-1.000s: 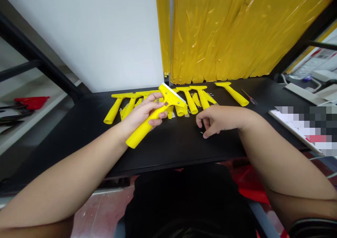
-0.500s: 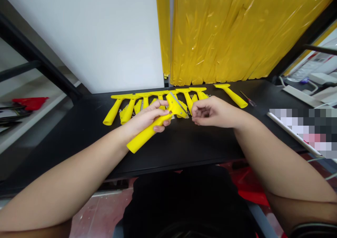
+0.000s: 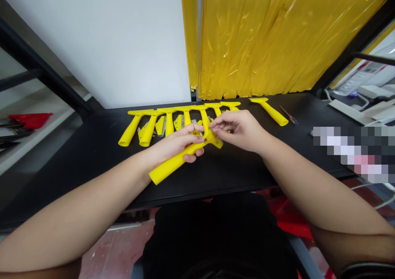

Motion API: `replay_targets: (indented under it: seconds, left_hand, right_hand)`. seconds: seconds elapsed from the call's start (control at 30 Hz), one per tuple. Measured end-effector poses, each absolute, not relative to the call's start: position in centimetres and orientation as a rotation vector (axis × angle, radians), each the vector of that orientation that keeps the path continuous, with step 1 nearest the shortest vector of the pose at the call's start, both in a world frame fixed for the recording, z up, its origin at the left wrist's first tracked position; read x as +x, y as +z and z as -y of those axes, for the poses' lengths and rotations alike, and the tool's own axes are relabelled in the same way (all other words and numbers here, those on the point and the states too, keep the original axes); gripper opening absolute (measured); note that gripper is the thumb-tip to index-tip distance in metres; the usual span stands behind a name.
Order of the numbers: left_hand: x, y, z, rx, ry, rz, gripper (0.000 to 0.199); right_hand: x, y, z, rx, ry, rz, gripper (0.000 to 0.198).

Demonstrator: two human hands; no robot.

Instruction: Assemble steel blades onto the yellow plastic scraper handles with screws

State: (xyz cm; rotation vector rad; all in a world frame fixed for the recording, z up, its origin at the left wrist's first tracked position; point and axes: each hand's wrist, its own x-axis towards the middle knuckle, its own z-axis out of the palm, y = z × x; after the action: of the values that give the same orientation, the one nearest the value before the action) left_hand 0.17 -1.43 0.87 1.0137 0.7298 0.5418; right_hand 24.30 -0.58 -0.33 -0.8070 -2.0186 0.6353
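A yellow scraper (image 3: pixel 173 163) with a round handle lies in my left hand (image 3: pixel 179 141), whose fingers wrap round it just below the head. The handle end points down and left, towards me. My right hand (image 3: pixel 240 131) is closed in a pinch at the scraper's head, its fingertips touching it; what is between them, if anything, is too small to make out. Behind my hands, several yellow scraper handles (image 3: pixel 131 131) stand side by side in a row, with small yellow plates and metal blades (image 3: pixel 160 126) lying among them.
Further right on the black table (image 3: pixel 101 163) lie a separate yellow scraper handle (image 3: pixel 274 113) and a screwdriver (image 3: pixel 290 116). A white panel (image 3: pixel 129 44) and yellow plastic sheeting (image 3: pixel 262 40) rise behind. On the left a shelf holds a red object (image 3: pixel 31 120).
My right hand has moved left and its fingertips now touch the scraper's head. The scraper has turned slightly in my left hand.
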Motion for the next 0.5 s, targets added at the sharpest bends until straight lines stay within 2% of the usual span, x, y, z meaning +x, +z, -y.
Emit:
replay_targets:
  seconds: [0.2, 0.5]
  left_hand:
    - [0.28, 0.83, 1.46, 0.984, 0.558, -0.752, 0.036]
    - [0.28, 0.53, 1.47, 0.989, 0.557, -0.736, 0.035]
  right_hand:
    - [24.34, -0.19, 0.58, -0.773, 0.486, 2.112, 0.01]
    - [24.4, -0.25, 0.17, -0.774, 0.533, 2.122, 0.003]
